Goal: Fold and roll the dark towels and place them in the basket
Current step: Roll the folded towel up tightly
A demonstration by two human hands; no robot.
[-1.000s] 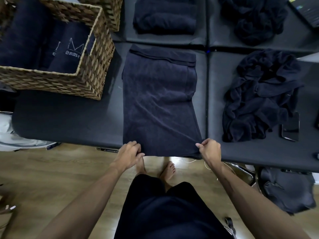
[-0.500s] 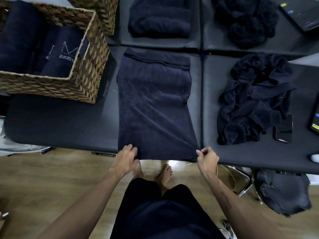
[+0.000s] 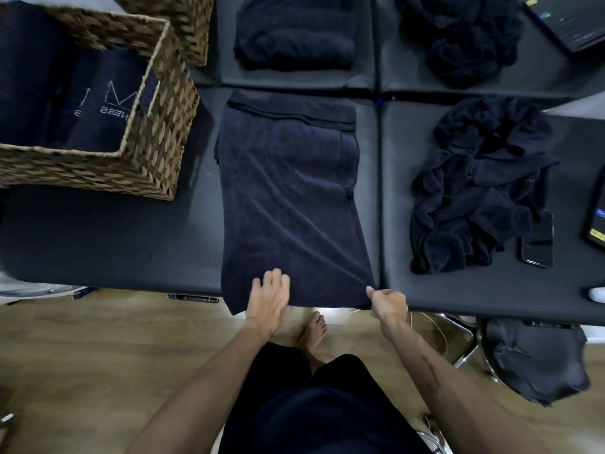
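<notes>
A dark navy towel [image 3: 288,198] lies folded lengthwise into a long strip on the black table [image 3: 108,244], its near end hanging slightly over the front edge. My left hand [image 3: 270,298] rests flat and open on the near end, left of centre. My right hand [image 3: 388,303] pinches the towel's near right corner. A wicker basket [image 3: 157,136] at the back left holds rolled dark towels [image 3: 98,103] with white lettering.
A crumpled pile of dark towels [image 3: 478,185] lies to the right, another pile [image 3: 458,34] and a folded stack [image 3: 294,27] behind. A phone [image 3: 537,244] and a tablet edge [image 3: 594,224] sit at the right. A second basket [image 3: 183,24] stands behind the first.
My left hand let go of the near left corner and slid right onto the towel, fingers spread flat. My right hand keeps its pinch on the right corner.
</notes>
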